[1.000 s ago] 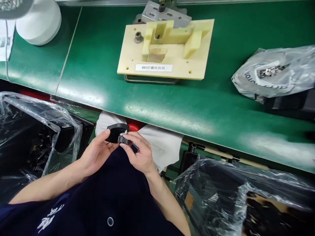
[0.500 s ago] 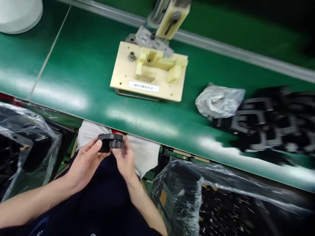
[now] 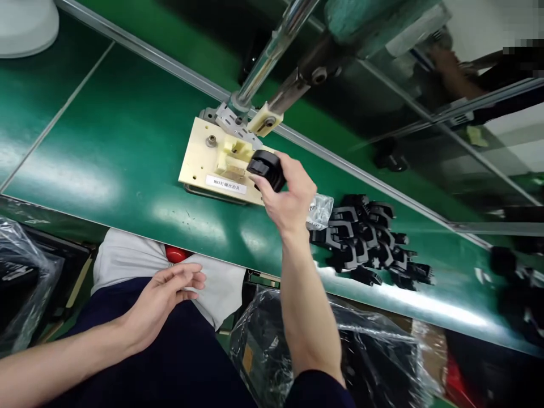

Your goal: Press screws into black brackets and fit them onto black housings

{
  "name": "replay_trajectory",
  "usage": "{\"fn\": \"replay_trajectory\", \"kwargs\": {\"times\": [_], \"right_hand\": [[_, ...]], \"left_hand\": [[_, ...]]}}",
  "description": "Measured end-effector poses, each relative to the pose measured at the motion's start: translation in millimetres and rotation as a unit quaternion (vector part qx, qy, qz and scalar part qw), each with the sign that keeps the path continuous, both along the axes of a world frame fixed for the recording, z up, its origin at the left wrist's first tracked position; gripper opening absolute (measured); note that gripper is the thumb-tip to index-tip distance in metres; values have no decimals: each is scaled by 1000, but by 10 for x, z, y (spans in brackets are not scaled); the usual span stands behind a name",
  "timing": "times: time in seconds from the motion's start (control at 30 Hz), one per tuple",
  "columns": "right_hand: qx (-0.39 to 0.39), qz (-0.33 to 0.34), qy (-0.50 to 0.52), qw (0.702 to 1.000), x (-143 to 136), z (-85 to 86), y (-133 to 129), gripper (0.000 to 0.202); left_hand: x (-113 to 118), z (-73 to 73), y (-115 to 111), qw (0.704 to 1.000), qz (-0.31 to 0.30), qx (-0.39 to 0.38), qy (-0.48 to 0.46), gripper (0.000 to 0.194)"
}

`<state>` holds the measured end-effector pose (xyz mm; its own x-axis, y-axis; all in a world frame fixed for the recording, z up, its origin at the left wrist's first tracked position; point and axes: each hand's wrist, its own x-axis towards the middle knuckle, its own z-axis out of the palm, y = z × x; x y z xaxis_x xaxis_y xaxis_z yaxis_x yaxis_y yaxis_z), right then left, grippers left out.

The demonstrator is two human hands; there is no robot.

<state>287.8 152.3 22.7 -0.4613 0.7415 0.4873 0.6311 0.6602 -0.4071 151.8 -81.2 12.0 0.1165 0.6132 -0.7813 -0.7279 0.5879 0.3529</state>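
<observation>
My right hand [image 3: 289, 192] grips a black plastic part [image 3: 267, 167] with a ribbed knob, thumb on the near side and fingers behind. It holds the part over the right half of a cream fixture [image 3: 198, 161] with pale yellow blocks and a white label. Whether the part touches the blocks cannot be made out. Above my lap, my left hand [image 3: 170, 289] is empty, its fingers loosely stretched and apart. A press arm with a yellow-white tip [image 3: 266, 120] and a chrome post [image 3: 272, 51] rise behind the fixture.
Several black brackets [image 3: 361, 238] lie on the green bench [image 3: 144, 153], beside a clear plastic bag [image 3: 321, 211]. Plastic-lined bins flank my legs, one with a clear liner [image 3: 263, 334]. A white round object [image 3: 28, 25] stands far left. Beyond the bench shows a person's arm [image 3: 457, 73].
My right hand has carried the black part from my lap up to the fixture. My left hand has let go of it and stays low. The view has shifted, showing more to the right.
</observation>
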Motion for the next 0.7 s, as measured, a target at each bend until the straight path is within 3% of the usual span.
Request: {"fn": "replay_trajectory", "kwargs": {"times": [0.07,0.17,0.33,0.47,0.53,0.6,0.67,0.7], "right_hand": [[10,57,-105,993,-66,-8,247,49],[3,68,-201,977,-177,-97,368,55],[-18,66,-289,955,-306,-46,265,56],[-28,55,-290,955,-220,122,108,55],[-5,6,-226,974,34,176,-5,48],[7,-109,-154,982,429,215,-94,38],[-36,-260,-154,953,853,230,-89,32],[-86,-302,-181,932,1031,219,-51,29]], "left_hand": [[-40,-80,-80,1000,-3,-4,-3,35],[-52,-158,-162,1000,-10,4,-4,29],[43,-166,-72,994,-83,54,37,26],[55,-156,153,960,-142,171,169,30],[-51,-174,240,925,-123,232,275,29],[-216,-220,268,878,-92,268,384,26],[-369,-280,251,840,-60,263,471,23],[-418,-307,241,829,-46,251,498,22]]}}
